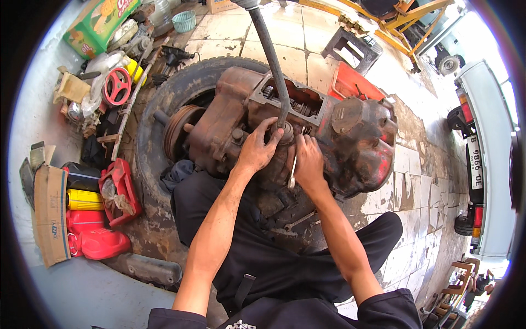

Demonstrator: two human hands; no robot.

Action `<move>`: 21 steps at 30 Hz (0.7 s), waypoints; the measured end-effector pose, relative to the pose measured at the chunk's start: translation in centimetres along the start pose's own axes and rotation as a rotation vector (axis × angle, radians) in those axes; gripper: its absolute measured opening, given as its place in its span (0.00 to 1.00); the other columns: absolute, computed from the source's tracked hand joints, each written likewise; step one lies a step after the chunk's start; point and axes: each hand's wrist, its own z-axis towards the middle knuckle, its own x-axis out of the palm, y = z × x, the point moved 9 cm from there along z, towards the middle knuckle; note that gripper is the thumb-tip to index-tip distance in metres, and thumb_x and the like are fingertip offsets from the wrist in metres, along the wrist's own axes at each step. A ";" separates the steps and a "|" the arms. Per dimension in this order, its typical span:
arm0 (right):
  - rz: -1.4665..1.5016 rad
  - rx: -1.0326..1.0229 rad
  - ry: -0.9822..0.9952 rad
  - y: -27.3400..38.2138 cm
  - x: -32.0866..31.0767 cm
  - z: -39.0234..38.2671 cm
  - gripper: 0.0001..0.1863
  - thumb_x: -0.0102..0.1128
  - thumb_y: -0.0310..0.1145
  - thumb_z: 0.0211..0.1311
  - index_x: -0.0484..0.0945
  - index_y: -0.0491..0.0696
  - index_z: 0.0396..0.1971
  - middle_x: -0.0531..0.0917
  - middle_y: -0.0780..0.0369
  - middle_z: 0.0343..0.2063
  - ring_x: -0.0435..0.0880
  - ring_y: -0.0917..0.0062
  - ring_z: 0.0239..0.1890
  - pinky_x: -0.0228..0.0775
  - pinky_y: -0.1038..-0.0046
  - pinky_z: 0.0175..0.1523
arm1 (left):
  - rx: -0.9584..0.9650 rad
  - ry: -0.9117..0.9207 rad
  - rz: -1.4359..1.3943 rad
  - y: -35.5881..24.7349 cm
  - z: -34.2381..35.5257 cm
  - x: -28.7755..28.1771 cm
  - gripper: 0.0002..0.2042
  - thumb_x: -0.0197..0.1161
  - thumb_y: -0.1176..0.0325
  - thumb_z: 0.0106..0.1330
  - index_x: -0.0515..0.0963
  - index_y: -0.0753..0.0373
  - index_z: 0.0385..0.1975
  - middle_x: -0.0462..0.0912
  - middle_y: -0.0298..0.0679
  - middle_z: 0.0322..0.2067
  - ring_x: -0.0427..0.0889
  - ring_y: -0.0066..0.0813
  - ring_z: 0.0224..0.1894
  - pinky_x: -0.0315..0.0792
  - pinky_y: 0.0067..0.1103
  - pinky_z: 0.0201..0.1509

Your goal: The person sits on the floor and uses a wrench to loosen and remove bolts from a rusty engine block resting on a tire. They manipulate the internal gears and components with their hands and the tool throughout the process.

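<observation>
A rusty brown gearbox housing (225,109) fills the middle, its top opening showing gears (296,100). A long dark lever (267,49) rises from a round fitting on it. My left hand (255,152) has its thumb and fingers closed round the base of that lever. Just to the right, my right hand (307,162) is closed on a silver wrench (293,174) held upright at the housing, below the opening; the wrench's upper end is partly hidden by the housing and fingers. More wrenches (300,221) lie on the floor below the housing, between my knees.
A large tire (148,148) lies behind the housing. Red containers (107,244), cardboard (50,215) and assorted parts line the left wall. An orange tray (345,75) and black stool (350,50) are beyond. A vehicle's rear (490,109) stands at right, with people partly visible below it.
</observation>
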 end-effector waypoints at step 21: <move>0.160 0.597 0.360 -8.8 -7.5 11.7 0.36 0.40 0.58 0.71 0.82 0.40 0.24 0.79 0.53 0.17 0.79 0.63 0.25 0.70 0.63 0.41 | 0.230 -0.154 -0.088 -5.7 -5.0 1.0 0.12 0.64 0.67 0.68 0.77 0.68 0.45 0.82 0.40 0.34 0.78 0.24 0.27 0.73 0.22 0.32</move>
